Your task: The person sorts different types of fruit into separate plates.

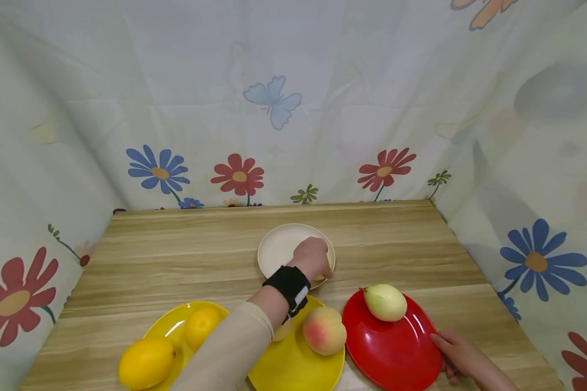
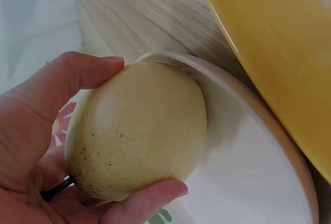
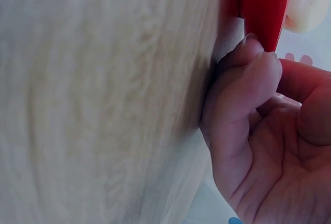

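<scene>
My left hand (image 1: 313, 256) reaches over the small white plate (image 1: 276, 250) and grips a pale yellow pear (image 2: 139, 131) with brown specks and a dark stem. In the left wrist view the thumb and fingers wrap round its sides. The pear is at the plate's rim; whether it bears on the plate I cannot tell. At the right, my right hand (image 1: 462, 355) pinches the rim of the red plate (image 1: 391, 353), with its curled lower fingers by the tabletop. A greenish-yellow pear (image 1: 385, 303) lies near that plate's far edge.
A yellow plate (image 1: 298, 372) in the middle bears a peach (image 1: 324, 331) and a pale fruit mostly hidden by my left arm. Another yellow plate (image 1: 168, 325) at left carries an orange (image 1: 201, 327) and a larger yellow fruit (image 1: 147, 363). Flowered curtains (image 1: 274, 157) surround the wooden table (image 1: 186, 255).
</scene>
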`<state>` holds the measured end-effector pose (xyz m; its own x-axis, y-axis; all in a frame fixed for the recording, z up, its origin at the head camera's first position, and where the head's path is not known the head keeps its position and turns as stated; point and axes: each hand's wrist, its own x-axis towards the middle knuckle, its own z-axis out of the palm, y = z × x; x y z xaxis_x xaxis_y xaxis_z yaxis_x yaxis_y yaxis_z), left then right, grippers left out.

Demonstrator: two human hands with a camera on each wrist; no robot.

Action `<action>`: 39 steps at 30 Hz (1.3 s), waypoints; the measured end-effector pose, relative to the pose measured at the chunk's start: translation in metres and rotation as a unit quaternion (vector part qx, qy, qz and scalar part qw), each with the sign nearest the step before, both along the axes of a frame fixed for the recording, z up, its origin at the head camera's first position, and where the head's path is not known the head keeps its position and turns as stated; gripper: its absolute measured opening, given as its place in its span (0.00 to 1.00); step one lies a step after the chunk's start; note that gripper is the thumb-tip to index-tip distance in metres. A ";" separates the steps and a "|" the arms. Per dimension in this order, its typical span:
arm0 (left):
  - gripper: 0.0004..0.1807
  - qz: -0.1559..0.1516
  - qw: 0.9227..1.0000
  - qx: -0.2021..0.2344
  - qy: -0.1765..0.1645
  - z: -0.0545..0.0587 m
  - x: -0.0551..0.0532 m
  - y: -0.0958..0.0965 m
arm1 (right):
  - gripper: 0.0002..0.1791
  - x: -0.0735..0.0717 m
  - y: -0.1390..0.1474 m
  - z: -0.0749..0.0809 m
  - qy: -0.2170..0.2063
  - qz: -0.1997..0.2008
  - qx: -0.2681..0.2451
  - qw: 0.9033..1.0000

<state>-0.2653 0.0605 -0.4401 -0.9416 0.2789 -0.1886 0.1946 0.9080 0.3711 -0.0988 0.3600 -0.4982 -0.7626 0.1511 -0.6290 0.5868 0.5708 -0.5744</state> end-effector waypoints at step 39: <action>0.33 -0.084 0.995 0.027 0.050 0.048 0.035 0.023 | 0.17 -0.001 0.000 0.000 0.004 0.012 0.011 1.000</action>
